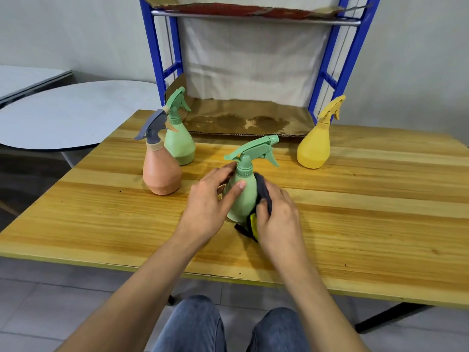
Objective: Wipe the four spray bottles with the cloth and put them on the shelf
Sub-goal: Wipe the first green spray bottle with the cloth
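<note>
A green spray bottle (243, 191) stands on the wooden table (355, 219) near its middle. My left hand (210, 201) grips its left side, thumb across the body. My right hand (278, 212) holds a dark grey cloth with a yellow edge (262, 191) and presses it against the bottle's right side. A second green bottle (179, 138) and a pink bottle with a grey trigger (161, 171) stand at the left. A yellow bottle (316, 146) stands at the right. The blue shelf (330, 80) rises behind them, its lower level lined with stained cardboard (243, 120).
A round grey table (63, 115) sits to the left, beyond the wooden table's edge. The shelf's upper level (253, 13) carries torn cardboard. A white sheet hangs behind the shelf. My knees in jeans (198, 326) show below the near table edge.
</note>
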Demonstrator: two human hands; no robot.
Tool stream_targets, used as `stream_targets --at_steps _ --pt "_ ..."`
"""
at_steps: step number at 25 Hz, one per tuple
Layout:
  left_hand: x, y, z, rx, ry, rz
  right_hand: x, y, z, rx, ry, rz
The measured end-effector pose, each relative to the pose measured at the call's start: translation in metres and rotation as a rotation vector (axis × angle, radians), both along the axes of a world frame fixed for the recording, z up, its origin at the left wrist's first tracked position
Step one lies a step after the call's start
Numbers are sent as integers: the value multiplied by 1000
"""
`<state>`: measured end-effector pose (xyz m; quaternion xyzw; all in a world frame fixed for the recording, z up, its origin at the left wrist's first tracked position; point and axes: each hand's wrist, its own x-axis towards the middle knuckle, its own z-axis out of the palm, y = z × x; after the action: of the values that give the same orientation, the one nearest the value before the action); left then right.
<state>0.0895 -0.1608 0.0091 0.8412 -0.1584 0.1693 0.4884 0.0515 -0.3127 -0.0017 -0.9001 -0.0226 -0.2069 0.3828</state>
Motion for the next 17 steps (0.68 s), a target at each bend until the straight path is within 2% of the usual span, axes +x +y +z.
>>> stream_targets --at_steps 3,7,11,13,17 --pt "-1 -2 2 21 16 -5 11 -9 7 -27 60 -22" --pt "-3 -2 6 74 -8 25 8 7 16 26 -54 -10" --pt "-2 -4 1 94 -6 42 3 -11 -10 -90 88 -51" --pt "-6 -10 -4 117 -52 103 3 -18 -11 -42 131 -39" --pt "-14 -16 -3 49 -124 256 -21 -20 -24 57 3 57"
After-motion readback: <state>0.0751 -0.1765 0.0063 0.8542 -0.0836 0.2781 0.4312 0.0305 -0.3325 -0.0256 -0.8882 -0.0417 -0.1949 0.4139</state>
